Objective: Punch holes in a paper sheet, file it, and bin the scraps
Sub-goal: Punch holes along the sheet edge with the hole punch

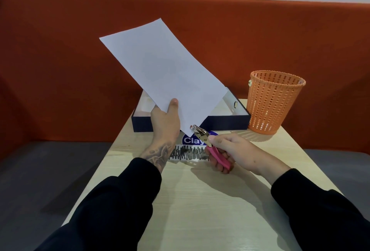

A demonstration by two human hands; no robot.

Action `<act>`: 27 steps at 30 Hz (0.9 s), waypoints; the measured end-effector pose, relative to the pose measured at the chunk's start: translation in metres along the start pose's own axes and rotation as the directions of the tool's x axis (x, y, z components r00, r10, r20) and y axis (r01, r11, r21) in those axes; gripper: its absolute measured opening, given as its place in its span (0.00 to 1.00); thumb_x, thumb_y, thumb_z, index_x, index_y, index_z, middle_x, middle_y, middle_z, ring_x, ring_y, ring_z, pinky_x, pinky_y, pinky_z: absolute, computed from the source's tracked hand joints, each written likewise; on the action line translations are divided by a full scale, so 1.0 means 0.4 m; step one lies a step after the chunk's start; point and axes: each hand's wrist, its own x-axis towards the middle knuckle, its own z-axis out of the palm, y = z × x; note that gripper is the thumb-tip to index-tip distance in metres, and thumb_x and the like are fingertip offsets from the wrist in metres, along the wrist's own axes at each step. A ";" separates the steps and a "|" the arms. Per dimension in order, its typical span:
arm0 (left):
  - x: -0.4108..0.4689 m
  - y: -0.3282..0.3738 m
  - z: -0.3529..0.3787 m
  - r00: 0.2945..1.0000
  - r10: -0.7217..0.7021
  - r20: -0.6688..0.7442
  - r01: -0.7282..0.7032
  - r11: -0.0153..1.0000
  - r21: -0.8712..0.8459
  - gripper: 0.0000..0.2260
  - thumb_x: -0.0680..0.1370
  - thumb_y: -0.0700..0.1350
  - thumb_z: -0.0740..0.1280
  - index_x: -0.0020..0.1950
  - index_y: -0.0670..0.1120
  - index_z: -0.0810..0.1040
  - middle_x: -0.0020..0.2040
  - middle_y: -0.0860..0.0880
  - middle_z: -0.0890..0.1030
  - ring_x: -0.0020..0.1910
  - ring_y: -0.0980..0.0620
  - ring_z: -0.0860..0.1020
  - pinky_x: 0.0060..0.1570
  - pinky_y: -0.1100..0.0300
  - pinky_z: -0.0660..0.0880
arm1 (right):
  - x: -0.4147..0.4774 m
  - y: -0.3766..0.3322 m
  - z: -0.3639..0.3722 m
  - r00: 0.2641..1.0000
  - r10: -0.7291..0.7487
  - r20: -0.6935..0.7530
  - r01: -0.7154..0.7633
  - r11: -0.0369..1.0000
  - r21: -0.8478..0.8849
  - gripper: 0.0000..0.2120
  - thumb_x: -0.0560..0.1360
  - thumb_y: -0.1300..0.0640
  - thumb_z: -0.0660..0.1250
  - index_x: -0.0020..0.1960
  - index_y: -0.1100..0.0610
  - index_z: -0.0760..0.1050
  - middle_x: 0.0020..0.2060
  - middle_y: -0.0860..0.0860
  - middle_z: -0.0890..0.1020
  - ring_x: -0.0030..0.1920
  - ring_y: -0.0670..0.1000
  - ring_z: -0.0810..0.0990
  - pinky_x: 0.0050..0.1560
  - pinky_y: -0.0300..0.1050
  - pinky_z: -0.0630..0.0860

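Note:
My left hand (165,122) pinches the lower edge of a white paper sheet (162,70), thumb on top, and holds it up tilted above the table. My right hand (226,151) grips a pink-handled metal hole punch (202,133). The punch's jaws sit over the sheet's lowest corner. Behind the sheet a dark blue lever-arch file (226,124) lies open on the table, mostly hidden by the paper. An orange mesh bin (274,102) stands upright at the file's right end.
A light wooden table (200,200) carries a blue "Clay" label (191,140) and a strip with scribbled black marks (186,153) under my hands. An orange upholstered bench back (60,60) runs behind the table. Grey seats lie left and right.

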 end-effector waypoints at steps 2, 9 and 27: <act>0.000 -0.001 -0.001 1.000 -0.003 -0.006 0.003 1.000 0.005 0.08 0.82 0.45 0.65 0.61 0.47 0.76 0.50 0.54 0.82 0.48 0.55 0.82 0.40 0.67 0.80 | -0.003 -0.004 0.001 1.000 0.007 0.002 -0.007 1.000 -0.007 0.24 0.84 0.45 0.59 0.48 0.65 0.80 0.34 0.57 0.82 0.31 0.53 0.79 0.31 0.44 0.76; 0.000 -0.009 -0.006 1.000 -0.014 -0.005 0.014 1.000 -0.007 0.05 0.83 0.45 0.65 0.58 0.49 0.75 0.48 0.57 0.82 0.47 0.58 0.81 0.40 0.68 0.79 | 0.001 0.000 0.003 0.999 0.032 0.003 -0.032 0.999 -0.024 0.23 0.83 0.42 0.60 0.43 0.59 0.79 0.34 0.59 0.80 0.28 0.53 0.76 0.29 0.43 0.72; -0.005 -0.087 -0.013 1.000 -0.021 0.013 0.019 0.984 0.175 0.11 0.82 0.47 0.65 0.62 0.43 0.78 0.50 0.53 0.83 0.49 0.54 0.83 0.41 0.65 0.80 | 0.004 -0.008 -0.008 0.977 0.215 0.004 -0.209 0.956 -0.207 0.27 0.81 0.37 0.60 0.43 0.59 0.82 0.32 0.56 0.81 0.27 0.53 0.75 0.27 0.43 0.70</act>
